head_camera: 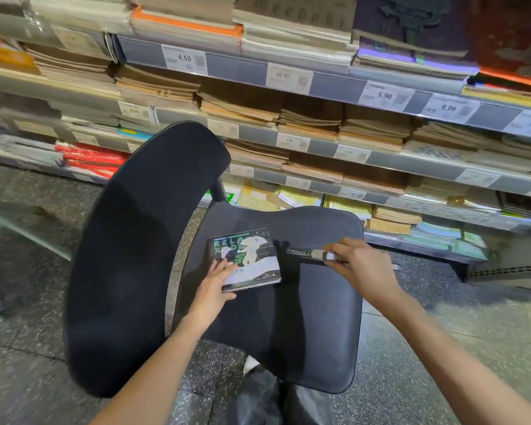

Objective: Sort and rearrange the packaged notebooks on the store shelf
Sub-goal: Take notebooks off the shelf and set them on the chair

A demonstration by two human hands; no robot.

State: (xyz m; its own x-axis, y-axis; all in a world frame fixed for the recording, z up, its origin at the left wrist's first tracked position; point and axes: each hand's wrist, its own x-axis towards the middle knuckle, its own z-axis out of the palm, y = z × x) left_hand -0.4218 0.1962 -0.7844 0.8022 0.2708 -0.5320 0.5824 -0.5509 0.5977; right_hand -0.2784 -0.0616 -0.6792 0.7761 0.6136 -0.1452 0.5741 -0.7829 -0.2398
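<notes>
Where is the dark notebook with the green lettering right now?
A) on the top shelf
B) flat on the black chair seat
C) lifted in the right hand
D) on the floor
B: the notebook lies flat on the chair seat, with the left hand resting on its near corner while the right hand holds a marker.

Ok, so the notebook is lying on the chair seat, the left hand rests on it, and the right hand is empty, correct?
Not quite. The head view shows the right hand is not empty: it grips a marker just right of the notebook. The rest holds: the notebook lies on the chair seat and the left hand rests on it.
</notes>
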